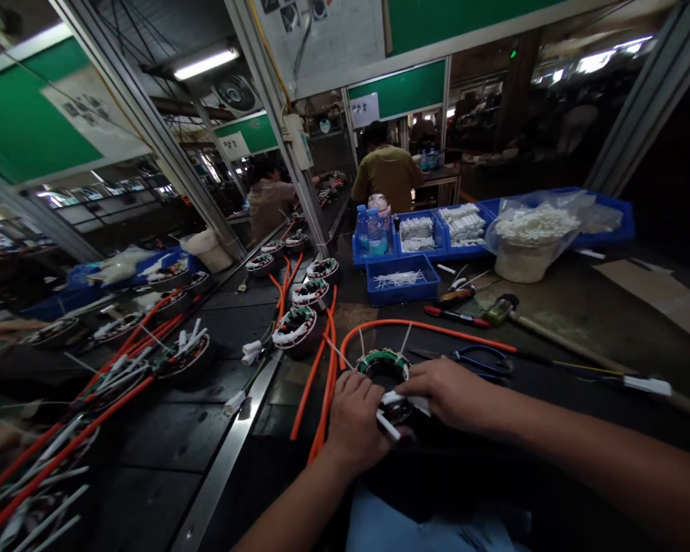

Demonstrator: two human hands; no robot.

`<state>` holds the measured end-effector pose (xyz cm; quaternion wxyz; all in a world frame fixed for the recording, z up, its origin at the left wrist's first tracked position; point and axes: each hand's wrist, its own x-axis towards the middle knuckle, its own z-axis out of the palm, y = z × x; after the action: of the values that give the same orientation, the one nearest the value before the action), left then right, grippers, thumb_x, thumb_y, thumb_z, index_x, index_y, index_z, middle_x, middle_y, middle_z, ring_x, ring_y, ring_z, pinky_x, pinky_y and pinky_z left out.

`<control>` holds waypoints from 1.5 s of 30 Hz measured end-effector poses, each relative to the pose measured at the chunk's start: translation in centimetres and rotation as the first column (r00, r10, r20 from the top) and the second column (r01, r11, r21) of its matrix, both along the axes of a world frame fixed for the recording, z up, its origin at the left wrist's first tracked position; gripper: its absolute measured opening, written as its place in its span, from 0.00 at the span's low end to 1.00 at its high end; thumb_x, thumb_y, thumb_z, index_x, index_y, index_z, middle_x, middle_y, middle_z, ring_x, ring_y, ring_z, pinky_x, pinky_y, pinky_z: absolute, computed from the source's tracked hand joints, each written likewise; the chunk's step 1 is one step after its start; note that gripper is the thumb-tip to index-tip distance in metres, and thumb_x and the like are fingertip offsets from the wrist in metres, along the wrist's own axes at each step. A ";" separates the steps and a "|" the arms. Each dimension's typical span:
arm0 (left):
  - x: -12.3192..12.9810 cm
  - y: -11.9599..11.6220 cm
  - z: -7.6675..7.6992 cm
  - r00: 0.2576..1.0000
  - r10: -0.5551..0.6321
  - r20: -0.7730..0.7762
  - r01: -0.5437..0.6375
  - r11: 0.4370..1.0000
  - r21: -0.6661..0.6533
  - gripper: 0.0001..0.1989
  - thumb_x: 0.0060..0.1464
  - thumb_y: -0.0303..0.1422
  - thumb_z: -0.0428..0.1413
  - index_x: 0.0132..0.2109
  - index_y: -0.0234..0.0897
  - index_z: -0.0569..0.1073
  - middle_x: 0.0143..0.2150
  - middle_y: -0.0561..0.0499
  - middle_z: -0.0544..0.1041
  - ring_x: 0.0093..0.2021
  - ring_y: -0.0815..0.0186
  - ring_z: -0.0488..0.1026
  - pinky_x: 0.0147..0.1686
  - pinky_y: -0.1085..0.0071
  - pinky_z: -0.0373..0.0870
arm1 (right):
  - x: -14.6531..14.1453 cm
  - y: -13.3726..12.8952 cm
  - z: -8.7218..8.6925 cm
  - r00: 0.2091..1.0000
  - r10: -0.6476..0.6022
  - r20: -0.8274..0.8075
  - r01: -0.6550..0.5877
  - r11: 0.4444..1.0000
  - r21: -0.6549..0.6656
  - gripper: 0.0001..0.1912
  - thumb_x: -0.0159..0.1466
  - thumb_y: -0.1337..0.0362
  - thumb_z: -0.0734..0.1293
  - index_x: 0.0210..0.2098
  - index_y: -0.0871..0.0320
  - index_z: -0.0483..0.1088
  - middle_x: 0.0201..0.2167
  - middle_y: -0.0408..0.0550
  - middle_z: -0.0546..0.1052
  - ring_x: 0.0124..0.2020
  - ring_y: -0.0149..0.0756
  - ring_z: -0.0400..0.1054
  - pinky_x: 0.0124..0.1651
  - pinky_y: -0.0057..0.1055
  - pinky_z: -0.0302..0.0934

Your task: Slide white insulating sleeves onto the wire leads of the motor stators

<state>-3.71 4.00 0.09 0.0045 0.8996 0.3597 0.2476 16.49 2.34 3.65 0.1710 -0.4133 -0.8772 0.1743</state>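
A ring-shaped motor stator point(384, 357) with green and white windings stands on the bench in front of me. My left hand point(353, 414) is wrapped around its left side, fingers closed over the rim. From the right, my right hand point(445, 391) reaches to the near rim, its fingers pinched at a white sleeve point(390, 398). Another white sleeve point(388, 426) sticks out toward me beside my left fingers. Thin white ties stand up from the stator's far rim. An orange cable point(425, 323) curves behind it. My hands partly hide the stator's near side.
Scissors point(480, 360), a red marker point(456, 317) and a hammer point(552, 337) lie at right. Behind are a blue tray of ties point(402, 280), sleeve bins point(463, 228) and a bagged tub point(529, 238). More stators point(295, 328) line the left. Other people work nearby.
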 end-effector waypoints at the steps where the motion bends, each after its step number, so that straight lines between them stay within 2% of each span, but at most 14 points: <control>1: 0.2 0.0 -0.3 1.000 0.017 0.013 -0.017 1.000 0.006 0.17 0.40 0.46 0.58 0.33 0.37 0.70 0.31 0.46 0.71 0.38 0.54 0.66 0.46 0.52 0.60 | -0.2 0.0 0.1 0.999 0.004 0.039 -0.004 1.000 0.007 0.17 0.56 0.74 0.60 0.41 0.54 0.73 0.32 0.46 0.74 0.32 0.33 0.66 0.33 0.26 0.54; 6: 0.8 -0.2 -0.9 0.997 0.032 0.074 -0.032 0.999 0.006 0.23 0.40 0.40 0.57 0.45 0.35 0.68 0.36 0.44 0.71 0.40 0.54 0.65 0.47 0.51 0.59 | -2.4 -0.5 0.0 0.981 -0.013 0.192 -0.006 0.996 0.093 0.10 0.57 0.71 0.61 0.37 0.59 0.71 0.30 0.49 0.73 0.30 0.35 0.65 0.30 0.28 0.52; 12: 0.7 -0.4 -0.6 0.997 0.046 0.056 -0.045 0.999 -0.005 0.09 0.42 0.38 0.56 0.31 0.39 0.69 0.29 0.48 0.69 0.36 0.57 0.64 0.45 0.54 0.59 | -2.7 -0.8 0.8 0.970 0.005 0.243 -0.033 0.993 0.113 0.08 0.57 0.70 0.62 0.36 0.59 0.70 0.31 0.48 0.74 0.30 0.35 0.66 0.29 0.28 0.50; 17: 0.8 -0.4 -0.7 0.999 -0.010 0.050 0.008 1.000 0.027 0.14 0.43 0.43 0.58 0.26 0.38 0.67 0.26 0.50 0.70 0.34 0.60 0.64 0.42 0.56 0.60 | -1.4 1.6 1.6 0.964 -0.147 0.223 0.144 0.989 0.027 0.06 0.55 0.71 0.62 0.30 0.57 0.71 0.29 0.48 0.76 0.30 0.35 0.68 0.28 0.27 0.47; 20: 0.7 -0.4 -0.4 0.999 0.017 0.044 -0.018 1.000 0.015 0.15 0.42 0.45 0.59 0.25 0.37 0.67 0.26 0.49 0.70 0.34 0.58 0.64 0.43 0.55 0.59 | -1.3 2.6 1.3 0.963 -0.207 0.171 0.213 0.977 -0.016 0.09 0.52 0.71 0.63 0.32 0.56 0.72 0.29 0.47 0.77 0.30 0.35 0.68 0.27 0.26 0.46; 22: 0.0 -0.3 0.3 1.000 -0.014 0.022 0.016 0.999 -0.049 0.16 0.41 0.44 0.59 0.33 0.36 0.71 0.32 0.47 0.71 0.39 0.56 0.64 0.45 0.53 0.58 | -1.2 2.4 0.9 0.960 -0.231 0.159 0.238 0.971 -0.023 0.09 0.53 0.70 0.63 0.33 0.56 0.72 0.29 0.45 0.77 0.29 0.34 0.68 0.27 0.25 0.47; 23: -0.5 -0.3 0.8 0.997 -0.073 0.010 0.073 0.993 -0.096 0.21 0.42 0.44 0.58 0.42 0.36 0.71 0.37 0.46 0.72 0.42 0.54 0.63 0.47 0.53 0.58 | -1.1 2.1 0.7 0.958 -0.244 0.149 0.250 0.968 -0.027 0.08 0.53 0.69 0.63 0.32 0.56 0.71 0.29 0.45 0.77 0.29 0.33 0.68 0.27 0.25 0.48; 25: -1.5 0.0 1.4 0.974 -0.225 -0.003 0.220 0.957 -0.187 0.31 0.47 0.42 0.55 0.57 0.37 0.61 0.47 0.45 0.70 0.48 0.55 0.61 0.50 0.54 0.56 | -1.1 1.0 0.2 0.956 -0.277 0.095 0.281 0.959 -0.031 0.08 0.55 0.68 0.62 0.32 0.56 0.71 0.29 0.44 0.76 0.29 0.32 0.68 0.28 0.24 0.50; 27: -2.2 0.4 1.3 0.954 -0.299 0.005 0.294 0.933 -0.205 0.29 0.54 0.40 0.50 0.62 0.38 0.54 0.49 0.46 0.69 0.50 0.58 0.61 0.52 0.56 0.55 | -1.2 -0.3 -0.4 0.946 -0.325 0.000 0.325 0.945 -0.013 0.11 0.56 0.69 0.60 0.37 0.55 0.70 0.32 0.44 0.77 0.32 0.34 0.69 0.31 0.25 0.53; 30: -2.0 0.7 0.2 0.973 -0.223 0.066 0.229 0.967 -0.108 0.21 0.59 0.40 0.45 0.56 0.39 0.64 0.41 0.47 0.72 0.44 0.59 0.63 0.50 0.57 0.56 | -1.7 -2.1 -1.9 0.923 -0.368 -0.115 0.374 0.926 0.040 0.20 0.56 0.71 0.59 0.49 0.58 0.65 0.38 0.50 0.76 0.38 0.38 0.70 0.38 0.29 0.58; 33: -0.9 0.4 -0.8 0.978 -0.138 0.158 0.147 0.988 -0.045 0.18 0.59 0.42 0.44 0.46 0.38 0.73 0.32 0.48 0.72 0.37 0.60 0.63 0.44 0.58 0.58 | -2.2 -3.6 -3.6 0.922 -0.340 -0.187 0.357 0.932 0.065 0.26 0.55 0.73 0.58 0.54 0.60 0.60 0.42 0.53 0.75 0.41 0.40 0.69 0.42 0.32 0.60; 38: 0.2 -0.1 0.4 0.985 -0.014 0.169 0.038 0.990 -0.136 0.11 0.56 0.35 0.49 0.36 0.39 0.76 0.27 0.50 0.73 0.33 0.63 0.64 0.37 0.65 0.59 | -2.7 -5.0 -5.8 0.889 -0.328 -0.320 0.386 0.912 0.136 0.28 0.56 0.74 0.58 0.56 0.62 0.56 0.44 0.54 0.73 0.43 0.38 0.68 0.45 0.33 0.61; 41: 0.3 -0.1 1.6 0.996 0.014 0.091 0.003 0.982 -0.190 0.09 0.54 0.34 0.51 0.33 0.40 0.77 0.24 0.51 0.72 0.32 0.63 0.64 0.34 0.66 0.58 | -2.5 -4.6 -5.5 0.926 -0.319 -0.200 0.358 0.910 0.210 0.27 0.57 0.75 0.58 0.57 0.62 0.57 0.41 0.54 0.74 0.40 0.39 0.68 0.41 0.34 0.62; 45: -0.1 -0.2 2.1 0.998 -0.067 0.021 0.070 0.977 -0.201 0.10 0.56 0.34 0.49 0.36 0.41 0.75 0.26 0.51 0.72 0.33 0.63 0.63 0.36 0.65 0.58 | -1.9 -2.8 -3.1 0.961 -0.272 0.048 0.252 0.936 0.247 0.18 0.60 0.73 0.59 0.50 0.59 0.66 0.36 0.52 0.75 0.36 0.38 0.68 0.37 0.31 0.59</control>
<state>-3.84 3.84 2.23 0.1069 0.9045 0.3518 0.2159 14.62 -0.48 0.51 0.2051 -0.5098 -0.8351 0.0262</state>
